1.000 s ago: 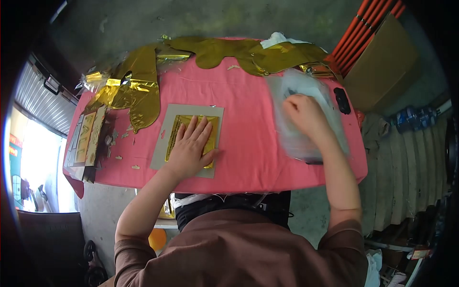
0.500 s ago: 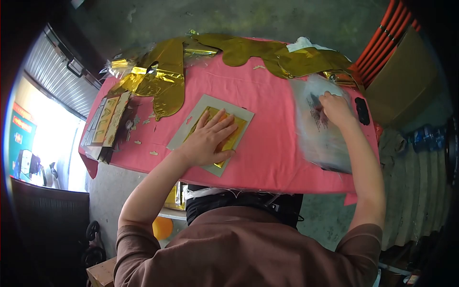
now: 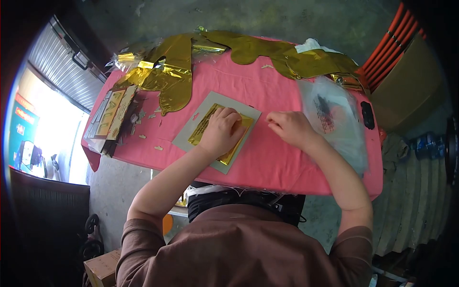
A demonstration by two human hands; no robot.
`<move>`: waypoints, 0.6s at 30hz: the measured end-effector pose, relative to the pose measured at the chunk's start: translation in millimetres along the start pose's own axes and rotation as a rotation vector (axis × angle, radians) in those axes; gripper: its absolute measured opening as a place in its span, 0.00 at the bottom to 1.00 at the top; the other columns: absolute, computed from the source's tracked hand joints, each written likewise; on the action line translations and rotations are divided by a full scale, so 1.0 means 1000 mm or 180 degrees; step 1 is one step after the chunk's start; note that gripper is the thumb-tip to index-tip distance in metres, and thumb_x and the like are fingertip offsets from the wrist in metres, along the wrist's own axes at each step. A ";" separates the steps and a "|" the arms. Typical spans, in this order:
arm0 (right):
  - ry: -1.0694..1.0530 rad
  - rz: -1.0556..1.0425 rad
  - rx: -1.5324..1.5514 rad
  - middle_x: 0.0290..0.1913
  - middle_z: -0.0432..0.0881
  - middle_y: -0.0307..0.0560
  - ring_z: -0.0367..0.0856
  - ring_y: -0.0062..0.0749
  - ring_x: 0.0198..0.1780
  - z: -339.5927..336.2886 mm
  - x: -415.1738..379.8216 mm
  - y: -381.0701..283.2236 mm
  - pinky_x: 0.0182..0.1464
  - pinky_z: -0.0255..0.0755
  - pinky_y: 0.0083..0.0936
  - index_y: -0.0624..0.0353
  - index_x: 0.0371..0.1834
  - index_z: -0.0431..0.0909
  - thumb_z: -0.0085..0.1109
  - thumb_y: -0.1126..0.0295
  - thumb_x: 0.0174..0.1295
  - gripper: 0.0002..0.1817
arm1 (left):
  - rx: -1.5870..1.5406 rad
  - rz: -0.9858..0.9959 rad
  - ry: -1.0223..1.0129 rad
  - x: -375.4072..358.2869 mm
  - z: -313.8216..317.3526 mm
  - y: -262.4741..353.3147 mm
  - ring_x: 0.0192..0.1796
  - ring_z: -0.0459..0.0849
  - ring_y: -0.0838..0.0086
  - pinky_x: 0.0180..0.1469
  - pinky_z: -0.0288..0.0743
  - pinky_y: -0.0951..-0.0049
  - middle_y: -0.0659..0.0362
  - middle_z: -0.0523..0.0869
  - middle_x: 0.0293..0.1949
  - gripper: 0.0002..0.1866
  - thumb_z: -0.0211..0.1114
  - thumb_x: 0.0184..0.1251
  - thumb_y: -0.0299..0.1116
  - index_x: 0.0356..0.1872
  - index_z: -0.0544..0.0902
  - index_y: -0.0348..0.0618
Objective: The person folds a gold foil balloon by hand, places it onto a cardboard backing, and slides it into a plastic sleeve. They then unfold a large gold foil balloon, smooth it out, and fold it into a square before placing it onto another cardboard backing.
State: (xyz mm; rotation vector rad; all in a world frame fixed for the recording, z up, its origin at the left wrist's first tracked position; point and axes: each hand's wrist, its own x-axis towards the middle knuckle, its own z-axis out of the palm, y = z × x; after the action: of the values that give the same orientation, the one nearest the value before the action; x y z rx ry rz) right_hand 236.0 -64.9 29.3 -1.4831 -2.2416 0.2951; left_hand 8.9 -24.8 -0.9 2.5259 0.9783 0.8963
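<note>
A grey card (image 3: 184,137) lies slantwise on the pink-covered table, a folded gold foil balloon (image 3: 209,125) flat on top of it. My left hand (image 3: 221,131) rests over the foil with its fingers curled in; anything under the fingertips is hidden. To the right of the card, my right hand (image 3: 289,128) hovers with thumb and fingers pinched together. Whatever is in that pinch is too small to tell. A stack of clear plastic bags (image 3: 346,126) with printed text lies farther right, apart from my right hand.
Large gold foil balloons (image 3: 177,91) lie along the table's far edge. Printed cards (image 3: 111,117) stand bundled at the left, with paper scraps beside them. A black object (image 3: 367,115) sits at the right edge. The pink cloth (image 3: 272,165) covers the table.
My right hand has come off the plastic bags and moved left to beside the card. My left hand, spread flat before, has curled its fingers over the foil.
</note>
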 end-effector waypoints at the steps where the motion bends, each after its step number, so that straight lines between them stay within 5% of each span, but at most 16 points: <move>1: 0.0013 -0.0096 -0.0162 0.30 0.82 0.47 0.82 0.43 0.33 0.005 0.004 -0.002 0.33 0.73 0.38 0.57 0.34 0.77 0.58 0.68 0.56 0.06 | -0.0014 0.0053 0.0078 0.000 0.002 -0.002 0.45 0.76 0.57 0.51 0.71 0.63 0.52 0.79 0.39 0.12 0.66 0.53 0.33 0.36 0.78 0.36; 18: 0.0421 -0.0421 -0.0725 0.27 0.76 0.44 0.80 0.44 0.27 0.041 0.022 0.003 0.27 0.73 0.38 0.56 0.29 0.75 0.59 0.68 0.57 0.05 | 0.0098 0.0207 0.0110 -0.001 0.003 0.000 0.41 0.75 0.59 0.46 0.71 0.63 0.54 0.78 0.32 0.07 0.63 0.51 0.30 0.27 0.76 0.39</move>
State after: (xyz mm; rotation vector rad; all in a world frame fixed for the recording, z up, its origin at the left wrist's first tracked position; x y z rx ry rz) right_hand 211.7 -40.9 -2.6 -1.4090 -2.3122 -0.1001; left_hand 10.1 -25.0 -3.5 2.5897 0.9321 0.9534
